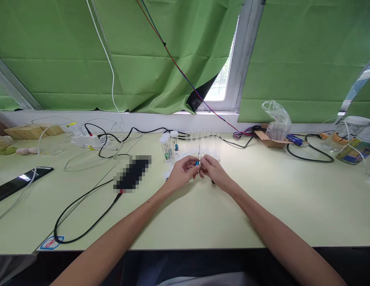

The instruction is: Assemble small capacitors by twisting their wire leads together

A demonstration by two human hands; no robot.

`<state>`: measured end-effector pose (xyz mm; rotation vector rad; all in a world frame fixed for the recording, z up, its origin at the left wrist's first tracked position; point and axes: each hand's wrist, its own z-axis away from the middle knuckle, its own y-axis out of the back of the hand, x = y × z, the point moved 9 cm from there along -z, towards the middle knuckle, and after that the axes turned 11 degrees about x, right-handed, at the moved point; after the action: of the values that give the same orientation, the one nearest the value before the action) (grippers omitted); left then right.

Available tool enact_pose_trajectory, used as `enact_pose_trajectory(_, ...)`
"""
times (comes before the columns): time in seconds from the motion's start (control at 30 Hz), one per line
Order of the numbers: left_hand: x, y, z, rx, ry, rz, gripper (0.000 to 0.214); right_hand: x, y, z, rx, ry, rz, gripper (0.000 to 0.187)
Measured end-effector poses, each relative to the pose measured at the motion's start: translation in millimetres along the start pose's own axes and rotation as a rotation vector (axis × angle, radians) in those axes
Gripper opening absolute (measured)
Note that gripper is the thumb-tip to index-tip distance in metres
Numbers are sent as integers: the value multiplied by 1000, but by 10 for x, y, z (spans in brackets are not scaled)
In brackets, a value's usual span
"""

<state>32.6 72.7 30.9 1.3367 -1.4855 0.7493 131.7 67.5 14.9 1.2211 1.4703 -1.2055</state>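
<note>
My left hand point(182, 171) and my right hand point(212, 171) meet over the middle of the pale green table point(262, 206), fingers pinched together. Between the fingertips is a small thin tool with a blue part point(198, 160) and a dark needle-like tip pointing up. Both hands pinch it; I cannot make out exactly what it is. Just behind the hands stand two clear capped vials point(169, 149) with coloured contents, and several empty clear tubes point(211, 146) stand to their right.
A blurred dark device point(132, 172) with a black cable point(83, 214) lies left of the hands. A phone point(19, 183) lies far left, a white power strip point(85, 140) behind it. A cardboard box with a plastic bag point(276, 127) and jars point(356, 139) sit at the right.
</note>
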Motion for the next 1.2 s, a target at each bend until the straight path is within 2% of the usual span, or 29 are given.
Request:
enact_pose_trajectory(0.6, 24, -54, 29, -48, 34, 61, 29, 35, 2, -11, -5, -23, 12, 39)
enact_pose_trajectory(1.2, -81, -57, 21, -85, 57, 44, 28, -102, 54, 0, 16, 259, 446, 28)
